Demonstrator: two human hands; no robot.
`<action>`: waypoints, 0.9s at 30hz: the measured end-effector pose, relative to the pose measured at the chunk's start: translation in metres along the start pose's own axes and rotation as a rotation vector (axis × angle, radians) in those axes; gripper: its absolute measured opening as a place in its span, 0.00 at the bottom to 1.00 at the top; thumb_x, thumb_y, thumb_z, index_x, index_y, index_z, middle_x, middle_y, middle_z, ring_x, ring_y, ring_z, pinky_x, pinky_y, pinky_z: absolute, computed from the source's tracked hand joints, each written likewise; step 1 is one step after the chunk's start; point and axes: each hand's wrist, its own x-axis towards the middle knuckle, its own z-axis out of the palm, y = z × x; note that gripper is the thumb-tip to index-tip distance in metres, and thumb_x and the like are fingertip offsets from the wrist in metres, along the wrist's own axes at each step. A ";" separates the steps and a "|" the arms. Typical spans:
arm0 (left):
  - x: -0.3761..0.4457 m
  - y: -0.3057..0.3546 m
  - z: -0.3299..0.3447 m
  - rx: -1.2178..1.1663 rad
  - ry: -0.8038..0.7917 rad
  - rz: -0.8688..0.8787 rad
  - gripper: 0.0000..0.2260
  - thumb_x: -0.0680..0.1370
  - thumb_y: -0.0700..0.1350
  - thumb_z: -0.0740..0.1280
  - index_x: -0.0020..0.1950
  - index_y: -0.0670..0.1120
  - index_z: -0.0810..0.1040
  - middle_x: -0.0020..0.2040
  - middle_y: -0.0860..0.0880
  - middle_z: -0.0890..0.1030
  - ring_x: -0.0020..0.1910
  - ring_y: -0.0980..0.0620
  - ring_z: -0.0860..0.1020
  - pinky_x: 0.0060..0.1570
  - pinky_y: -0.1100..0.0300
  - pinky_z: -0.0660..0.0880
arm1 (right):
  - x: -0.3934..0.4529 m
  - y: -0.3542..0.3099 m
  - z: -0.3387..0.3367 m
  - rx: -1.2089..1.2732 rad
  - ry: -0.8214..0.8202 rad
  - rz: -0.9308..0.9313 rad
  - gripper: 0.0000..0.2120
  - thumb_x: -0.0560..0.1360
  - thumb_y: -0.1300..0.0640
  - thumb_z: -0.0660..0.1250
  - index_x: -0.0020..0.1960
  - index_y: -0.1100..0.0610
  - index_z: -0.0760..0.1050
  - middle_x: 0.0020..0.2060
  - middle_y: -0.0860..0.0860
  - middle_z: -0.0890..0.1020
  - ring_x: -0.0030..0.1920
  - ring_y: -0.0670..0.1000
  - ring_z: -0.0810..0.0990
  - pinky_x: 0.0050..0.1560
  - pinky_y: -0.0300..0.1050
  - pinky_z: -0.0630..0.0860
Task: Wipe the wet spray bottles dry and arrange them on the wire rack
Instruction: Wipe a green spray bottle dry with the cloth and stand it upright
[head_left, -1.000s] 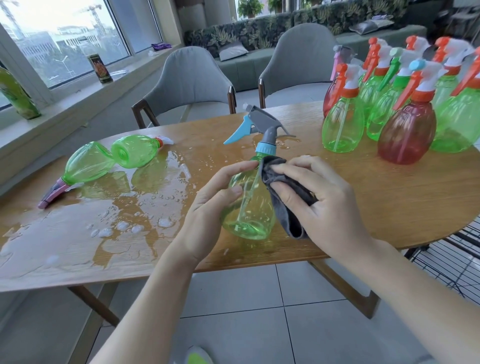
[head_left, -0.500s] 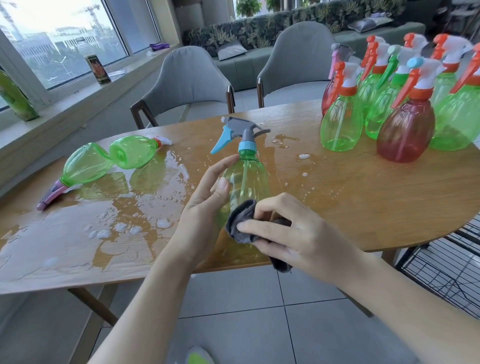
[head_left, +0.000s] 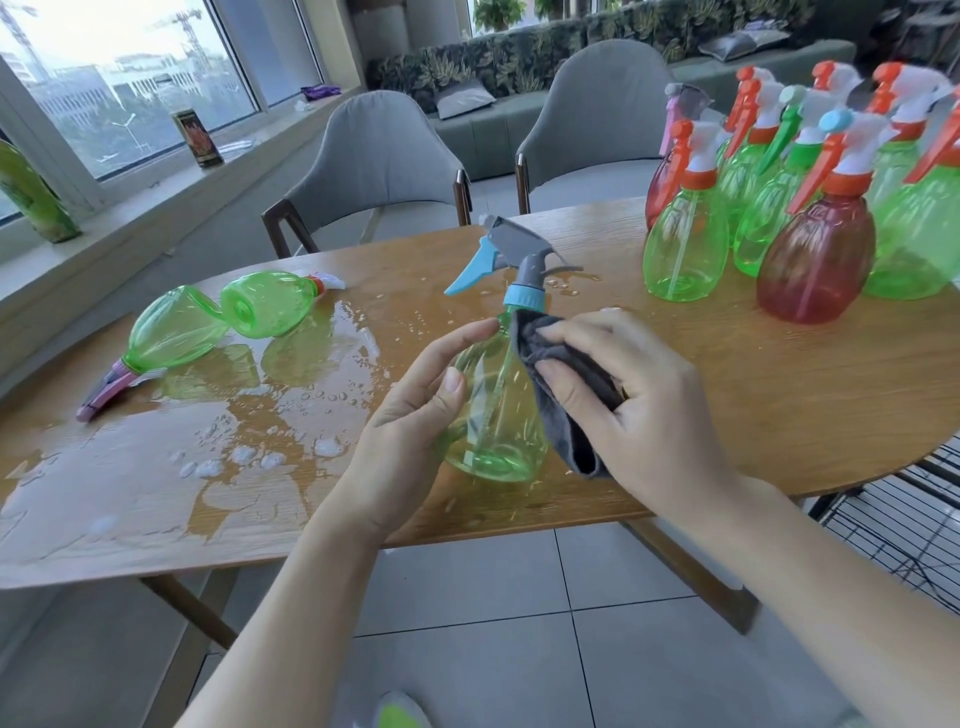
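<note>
Wiping: the right hand (head_left: 639, 410) is pressing a grey cloth (head_left: 566, 395) against the shoulder of a green spray bottle (head_left: 493, 415) with a blue and grey trigger head
Bottle position: it is standing roughly upright, near the front edge of the wooden table (head_left: 779, 395), between the two hands
Risk: the bottle is likely slick, so a hard rub from the right could be pushing it out of the left hand's hold and off the near edge; setting it down in the puddle (head_left: 171, 467) just to the left would be wetting it again
Left hand (head_left: 410, 415): fingers are curling round the bottle's left side, thumb lying on the front, steadying it
Right hand grip: fingers are fairly straight, flattening the cloth on the bottle; the thumb is hidden, so how the cloth is being pinched I cannot tell
Waiting: two green bottles (head_left: 218, 322) are lying in the water
Wire rack (head_left: 898, 525): sitting low at the right, beside the table
</note>
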 end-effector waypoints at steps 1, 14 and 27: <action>0.000 -0.004 0.000 -0.018 0.008 -0.007 0.16 0.86 0.52 0.62 0.73 0.59 0.79 0.75 0.45 0.77 0.75 0.38 0.74 0.76 0.27 0.64 | -0.005 0.000 0.001 -0.011 -0.009 0.002 0.11 0.80 0.58 0.71 0.60 0.62 0.83 0.54 0.55 0.82 0.55 0.47 0.80 0.59 0.34 0.73; 0.003 -0.004 0.010 0.056 0.065 -0.002 0.22 0.82 0.53 0.71 0.76 0.57 0.74 0.75 0.43 0.76 0.75 0.40 0.74 0.74 0.35 0.69 | -0.004 -0.003 0.001 0.009 -0.065 -0.005 0.11 0.79 0.58 0.72 0.59 0.61 0.84 0.53 0.55 0.81 0.54 0.46 0.80 0.59 0.30 0.71; 0.001 0.004 0.003 0.079 -0.001 -0.047 0.20 0.84 0.47 0.66 0.77 0.56 0.73 0.70 0.41 0.80 0.64 0.41 0.81 0.61 0.46 0.77 | -0.011 0.002 -0.003 -0.096 -0.213 -0.337 0.10 0.81 0.61 0.70 0.60 0.64 0.83 0.52 0.60 0.80 0.49 0.54 0.79 0.57 0.43 0.77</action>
